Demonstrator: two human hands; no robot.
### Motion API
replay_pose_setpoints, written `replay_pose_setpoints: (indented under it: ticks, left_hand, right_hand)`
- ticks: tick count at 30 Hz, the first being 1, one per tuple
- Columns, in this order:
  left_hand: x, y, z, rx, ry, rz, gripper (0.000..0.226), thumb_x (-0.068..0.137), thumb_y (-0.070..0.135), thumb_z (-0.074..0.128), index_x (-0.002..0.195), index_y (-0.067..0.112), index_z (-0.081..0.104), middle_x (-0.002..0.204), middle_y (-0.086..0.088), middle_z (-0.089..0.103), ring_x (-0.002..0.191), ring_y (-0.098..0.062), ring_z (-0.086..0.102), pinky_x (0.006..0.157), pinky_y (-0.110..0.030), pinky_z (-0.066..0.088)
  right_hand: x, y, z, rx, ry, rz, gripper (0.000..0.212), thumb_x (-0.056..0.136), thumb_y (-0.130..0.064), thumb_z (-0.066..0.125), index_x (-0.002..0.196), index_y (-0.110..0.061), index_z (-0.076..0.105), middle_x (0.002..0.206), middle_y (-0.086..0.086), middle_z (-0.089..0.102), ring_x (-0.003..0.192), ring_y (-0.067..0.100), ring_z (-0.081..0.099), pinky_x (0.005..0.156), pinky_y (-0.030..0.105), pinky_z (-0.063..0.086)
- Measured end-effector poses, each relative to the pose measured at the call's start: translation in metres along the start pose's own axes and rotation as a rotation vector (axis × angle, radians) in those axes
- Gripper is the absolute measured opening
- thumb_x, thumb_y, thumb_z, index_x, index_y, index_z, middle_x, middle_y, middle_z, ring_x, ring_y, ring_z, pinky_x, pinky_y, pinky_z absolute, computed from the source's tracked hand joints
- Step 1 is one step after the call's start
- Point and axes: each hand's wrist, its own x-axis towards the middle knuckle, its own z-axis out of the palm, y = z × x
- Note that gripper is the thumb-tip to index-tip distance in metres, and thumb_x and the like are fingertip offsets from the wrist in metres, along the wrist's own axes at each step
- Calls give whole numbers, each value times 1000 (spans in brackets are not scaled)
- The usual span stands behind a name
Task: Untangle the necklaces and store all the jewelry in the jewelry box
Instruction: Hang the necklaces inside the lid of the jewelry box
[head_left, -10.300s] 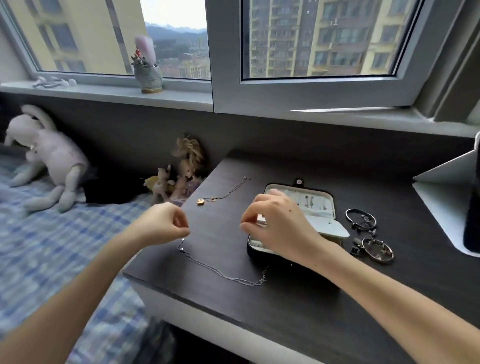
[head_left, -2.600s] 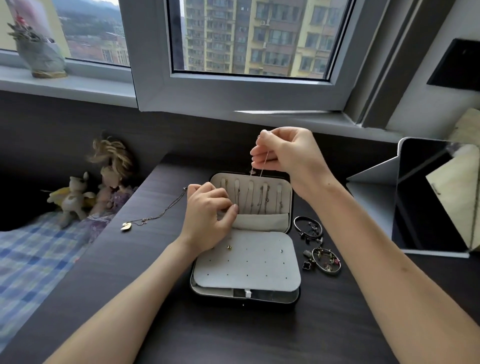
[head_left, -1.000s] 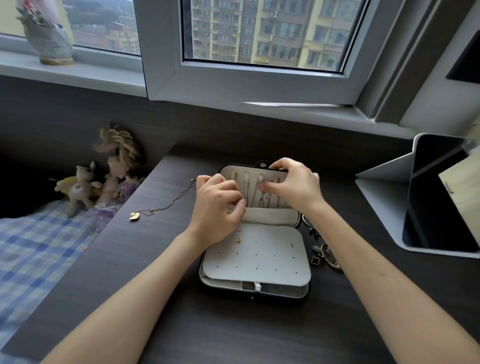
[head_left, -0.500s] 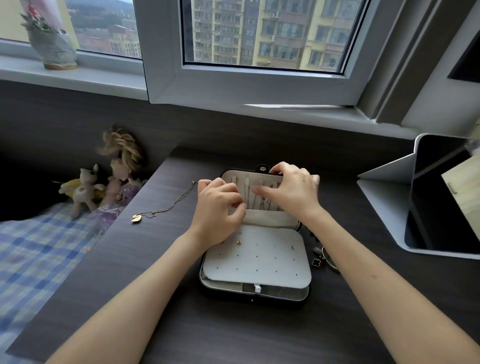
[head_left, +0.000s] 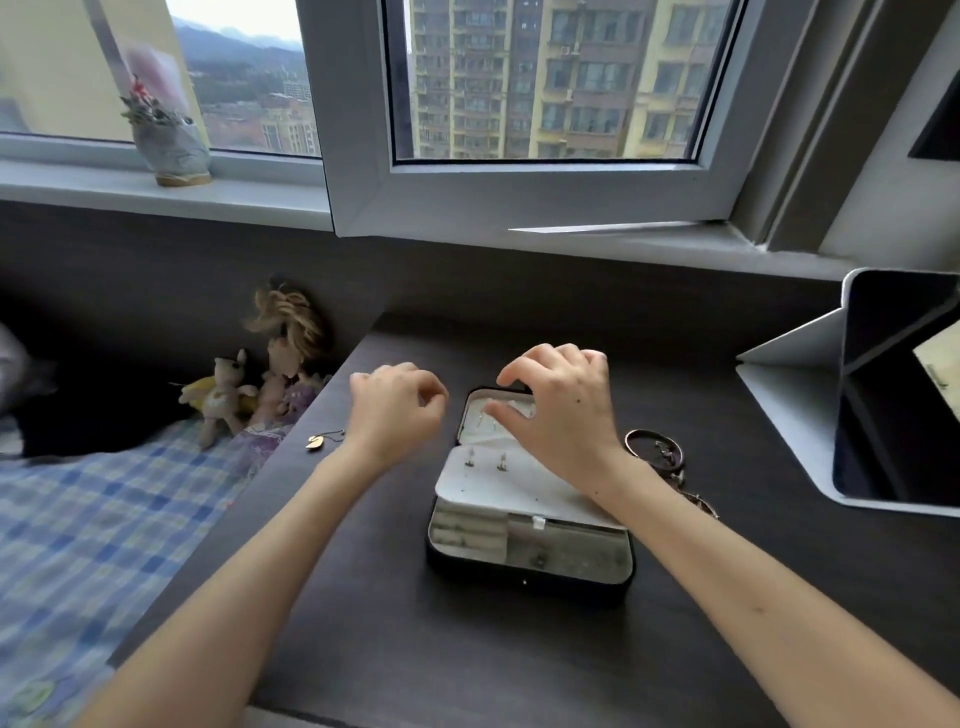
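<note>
The black jewelry box (head_left: 530, 571) stands open at the middle of the dark desk (head_left: 415, 649). Its white earring panel (head_left: 498, 483) carries two small earrings and sits raised above the lower compartments. Thin chains hang inside the upright lid (head_left: 498, 415). My right hand (head_left: 563, 415) hovers over the lid with fingers spread and bent, the index tip at the rim, holding nothing. My left hand (head_left: 397, 415) is left of the box, fingers loosely curled and empty, above the gold necklace whose heart pendant (head_left: 314, 442) shows by my wrist. Bracelets (head_left: 653, 448) lie right of the box.
A tablet in a white folding stand (head_left: 878, 410) occupies the desk's right end. Small stuffed toys (head_left: 234, 395) lean by the desk's left edge, beside a bed with a blue plaid sheet (head_left: 104, 519). A wrapped flower pot (head_left: 171, 150) stands on the windowsill.
Both hands have come off the lid's necklace hooks. My left hand moved left toward the gold necklace and my right hand lifted above the lid. The earring panel now sits raised.
</note>
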Motion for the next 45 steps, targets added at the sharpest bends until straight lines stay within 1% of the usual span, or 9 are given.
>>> replay_pose_setpoints:
  ticks: [4,8,11,23,28,30,33,37,45]
  left_hand:
    - [-8,-57,-31,304,-98,-295,19,82,23,52,88,27,69,100,0,67,102,-27,58,86,-36,32]
    - [-11,-84,-47,262,-263,-458,6,81,24,62,84,20,62,97,-2,67,100,-24,59,86,-34,45]
    - [-11,-82,-51,188,-324,-483,18,79,27,70,82,11,62,90,-6,64,87,-21,57,72,-28,45]
    - [0,-48,-77,117,-449,-435,14,78,17,76,87,6,76,76,-4,67,68,-14,59,52,-20,41]
    - [17,28,-125,-108,-436,-189,2,79,18,73,78,20,73,78,1,73,69,-7,63,58,-8,47]
    - [22,56,-140,-197,-447,-128,3,77,19,75,78,22,74,78,2,74,74,-7,65,69,-14,48]
    - [30,87,-151,-284,-467,-83,4,77,17,75,81,20,75,80,-1,74,77,-15,64,77,-26,50]
    - [44,108,-161,-328,-451,-90,7,80,16,74,87,16,73,84,-5,72,73,-9,59,61,-13,47]
    - [53,114,-170,-409,-500,-99,9,85,19,67,89,11,71,71,0,68,69,-10,57,63,-17,47]
  right_hand:
    - [-1,-8,-3,34,-24,-21,20,71,-43,63,73,-24,69,78,-6,67,74,22,59,76,38,37]
    - [0,-13,-9,68,-32,-26,18,70,-41,64,71,-23,68,77,-6,67,72,22,59,75,38,37]
    - [-1,-16,-12,75,-42,-24,19,71,-41,63,72,-23,69,78,-5,67,73,23,59,75,38,37]
    - [-10,-11,-27,154,-38,-4,17,73,-37,64,76,-21,70,82,-4,67,75,23,59,75,35,36]
    - [6,-24,-43,424,-214,91,31,91,-28,60,120,-17,63,121,-3,63,113,14,54,97,24,34]
    - [13,-33,-49,562,-289,130,37,94,-24,55,130,-16,56,129,-4,58,120,10,51,102,22,35]
    - [22,-45,-57,889,-313,244,23,95,-17,54,115,-14,64,111,-1,67,104,9,60,96,24,46]
    - [31,-43,-71,1189,-256,346,18,93,-19,58,95,-6,70,76,4,70,71,11,64,74,21,53]
    - [30,-20,-94,1388,-341,487,13,87,-12,62,92,-4,70,67,2,65,64,10,59,65,22,50]
